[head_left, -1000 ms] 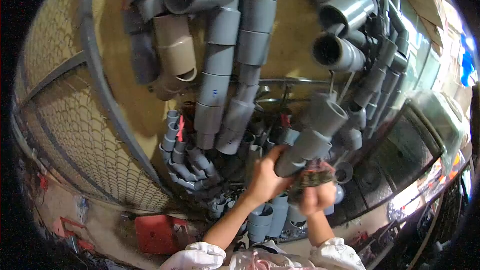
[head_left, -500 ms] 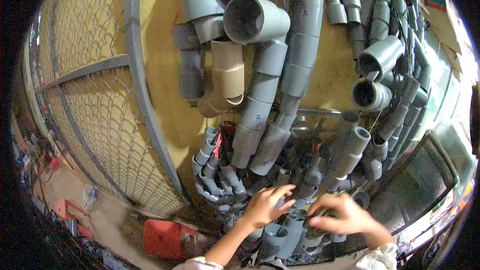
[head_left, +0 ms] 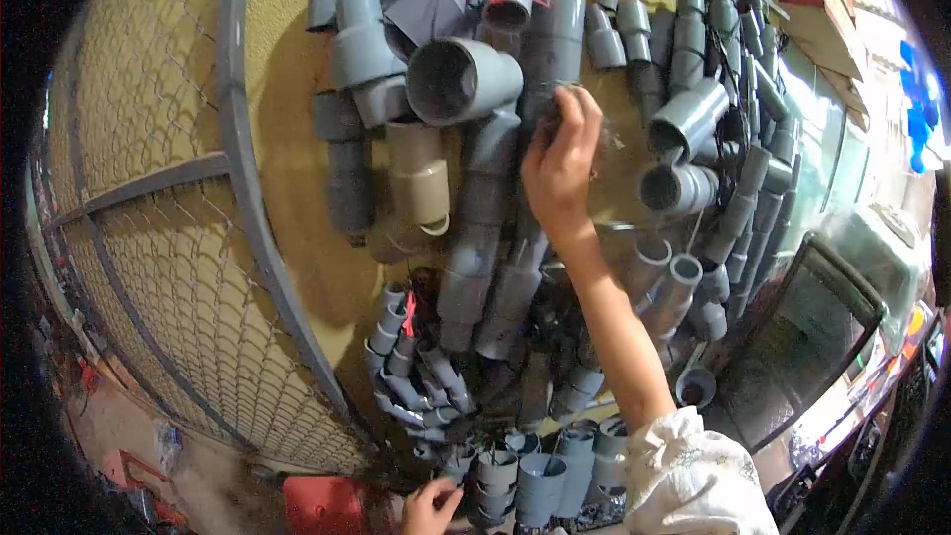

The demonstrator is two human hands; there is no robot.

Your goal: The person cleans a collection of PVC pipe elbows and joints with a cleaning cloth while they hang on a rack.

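Note:
My right hand [head_left: 563,163] is raised in front of the long hanging string of grey pipe couplings [head_left: 555,40]. Its fingers are curled inward, and a small blurred thing shows beside them; what it is I cannot make out. Low down at the bottom edge, my left hand [head_left: 430,508] has its thumb and forefinger apart, with nothing visible between them. It is near stacked grey pipe fittings [head_left: 541,485]. Left of the right hand hang a wide grey pipe fitting [head_left: 485,79] and a beige fitting [head_left: 420,173].
More grey fittings [head_left: 688,119] hang in strings on the yellow wall at right. A wire-mesh gate [head_left: 149,258] stands at left, with a red plastic stool [head_left: 322,505] below it. A dark framed panel [head_left: 807,337] leans at lower right.
My right hand has risen from the lower fittings to the upper hanging couplings. My left hand has dropped down and left to the bottom edge. The view has shifted slightly.

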